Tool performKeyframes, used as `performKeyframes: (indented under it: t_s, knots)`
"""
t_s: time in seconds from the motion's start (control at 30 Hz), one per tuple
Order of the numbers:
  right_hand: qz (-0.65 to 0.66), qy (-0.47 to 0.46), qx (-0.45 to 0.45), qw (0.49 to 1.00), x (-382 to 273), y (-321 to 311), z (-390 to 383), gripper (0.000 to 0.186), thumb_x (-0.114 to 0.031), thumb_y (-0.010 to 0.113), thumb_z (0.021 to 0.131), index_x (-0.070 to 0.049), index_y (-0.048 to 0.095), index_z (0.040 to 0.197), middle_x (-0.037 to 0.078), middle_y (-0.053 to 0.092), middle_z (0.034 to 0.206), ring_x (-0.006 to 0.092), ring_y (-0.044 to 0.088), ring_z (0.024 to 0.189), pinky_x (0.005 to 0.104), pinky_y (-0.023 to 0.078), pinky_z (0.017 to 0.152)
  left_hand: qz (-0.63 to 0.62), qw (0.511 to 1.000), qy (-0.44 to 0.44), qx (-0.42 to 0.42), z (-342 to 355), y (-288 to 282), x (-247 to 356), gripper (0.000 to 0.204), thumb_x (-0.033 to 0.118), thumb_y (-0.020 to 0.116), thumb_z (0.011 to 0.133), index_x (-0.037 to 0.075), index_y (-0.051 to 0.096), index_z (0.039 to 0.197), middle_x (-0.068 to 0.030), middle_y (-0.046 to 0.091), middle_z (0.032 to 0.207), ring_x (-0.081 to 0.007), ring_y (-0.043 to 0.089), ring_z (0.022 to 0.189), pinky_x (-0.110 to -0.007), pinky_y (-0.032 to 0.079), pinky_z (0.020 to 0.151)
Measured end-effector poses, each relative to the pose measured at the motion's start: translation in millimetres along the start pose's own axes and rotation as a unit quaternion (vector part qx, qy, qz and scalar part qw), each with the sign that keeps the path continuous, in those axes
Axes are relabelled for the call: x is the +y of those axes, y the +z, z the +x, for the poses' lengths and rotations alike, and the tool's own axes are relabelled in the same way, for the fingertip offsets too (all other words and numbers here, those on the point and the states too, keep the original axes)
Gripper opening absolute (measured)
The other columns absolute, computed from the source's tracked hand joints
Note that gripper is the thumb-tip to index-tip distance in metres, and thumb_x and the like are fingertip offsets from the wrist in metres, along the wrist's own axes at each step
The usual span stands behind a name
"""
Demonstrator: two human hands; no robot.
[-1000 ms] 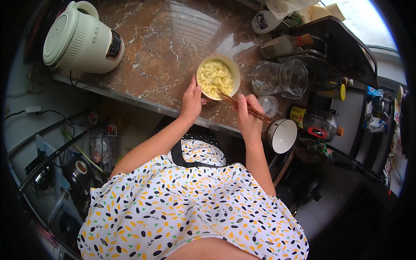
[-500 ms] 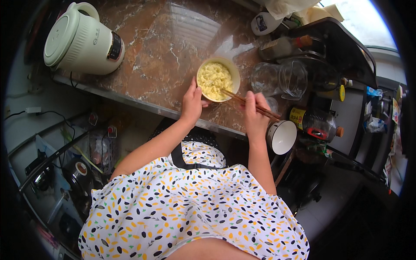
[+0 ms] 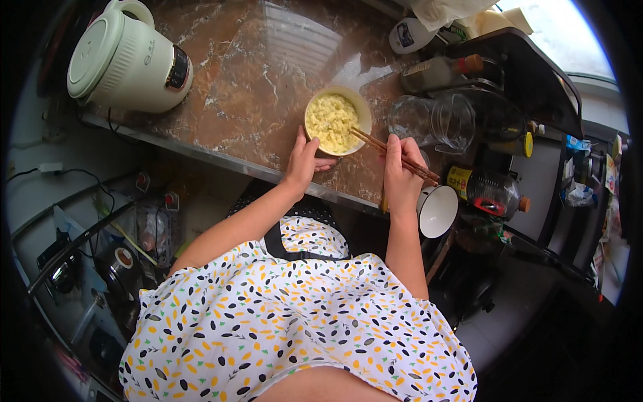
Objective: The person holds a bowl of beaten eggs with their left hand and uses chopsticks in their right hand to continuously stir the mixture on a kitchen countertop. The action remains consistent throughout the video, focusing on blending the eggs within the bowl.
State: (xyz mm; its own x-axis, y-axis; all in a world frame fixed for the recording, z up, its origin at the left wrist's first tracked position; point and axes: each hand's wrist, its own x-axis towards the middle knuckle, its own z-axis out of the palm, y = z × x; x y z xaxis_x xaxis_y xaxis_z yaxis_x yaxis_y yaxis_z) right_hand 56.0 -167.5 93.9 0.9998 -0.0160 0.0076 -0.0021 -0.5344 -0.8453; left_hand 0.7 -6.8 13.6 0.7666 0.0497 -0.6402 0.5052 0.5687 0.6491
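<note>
A cream bowl (image 3: 365,110) with lumpy pale yellow food (image 3: 333,120) stands on the marbled brown counter near its front edge. My left hand (image 3: 303,161) grips the bowl from its lower left side, fingers round the outside. My right hand (image 3: 402,177) is closed on a pair of brown wooden chopsticks (image 3: 372,142), whose tips reach into the food at the bowl's right side. Just right of that hand is a white bowl (image 3: 439,213) with a dark rim. A clear glass jar (image 3: 418,120) lies right of the food bowl.
A pale green electric kettle (image 3: 120,63) stands at the back left of the counter (image 3: 228,80). Bottles (image 3: 435,77), a white jug (image 3: 408,33) and a black rack (image 3: 546,74) crowd the right. Below left are a metal rack with kitchenware (image 3: 94,234) and cords.
My right hand has moved a little rightward and up, and the chopstick tips have shifted from the lower middle of the food to its right side. My left hand has moved slightly right.
</note>
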Motion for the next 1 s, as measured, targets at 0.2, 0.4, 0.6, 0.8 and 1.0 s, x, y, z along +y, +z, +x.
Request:
performKeyframes:
  t_s: [0.2,0.4,0.6,0.8,1.0]
  knots:
    - [-0.031,0.029,-0.058,0.997,0,1,-9,0.030,-0.018,0.059,0.094,-0.001,0.050,0.071,0.006,0.047,0.055,0.0115,0.040,0.049,0.0304,0.035,0.046,-0.054,0.998,-0.016,-0.041,8,-4,-6,0.058,0.021,0.032,0.099,0.023,0.004,0.151,-0.0149,0.049,0.133,-0.0289,0.066,0.099,-0.036,0.053,0.082]
    - [0.001,0.021,-0.035,0.999,-15,-2,-2,0.029,-0.019,0.058,0.095,-0.001,0.053,0.073,0.004,0.051,0.057,0.0096,0.044,0.052,0.0287,0.038,0.049,-0.058,0.997,-0.014,-0.048,7,-5,-4,0.057,0.021,0.031,0.100,0.023,0.006,0.150,-0.0137,0.049,0.133,-0.0276,0.066,0.100,-0.035,0.053,0.083]
    - [0.076,-0.002,-0.060,0.995,4,30,-11,0.024,-0.018,0.060,0.094,0.000,0.057,0.078,0.007,0.060,0.062,0.0098,0.054,0.055,0.0268,0.043,0.053,-0.066,0.997,-0.020,-0.046,6,-4,-4,0.053,0.027,0.030,0.102,0.023,0.008,0.151,-0.0127,0.049,0.134,-0.0272,0.066,0.101,-0.035,0.052,0.084]
    - [0.074,0.057,-0.065,0.994,2,21,-11,0.025,-0.017,0.057,0.095,-0.001,0.054,0.076,0.007,0.061,0.064,0.0103,0.057,0.057,0.0265,0.045,0.054,-0.076,0.996,-0.020,-0.032,5,-2,-5,0.053,0.038,0.027,0.104,0.024,0.009,0.151,-0.0125,0.048,0.136,-0.0274,0.066,0.100,-0.035,0.052,0.085]
    - [0.156,0.043,-0.054,0.985,-9,38,-17,0.028,-0.018,0.052,0.098,0.001,0.054,0.078,0.007,0.063,0.075,0.0093,0.058,0.062,0.0223,0.046,0.058,-0.101,0.994,-0.036,-0.022,8,-3,-7,0.050,0.042,0.021,0.104,0.024,0.016,0.150,-0.0101,0.047,0.137,-0.0262,0.067,0.098,-0.034,0.052,0.084]
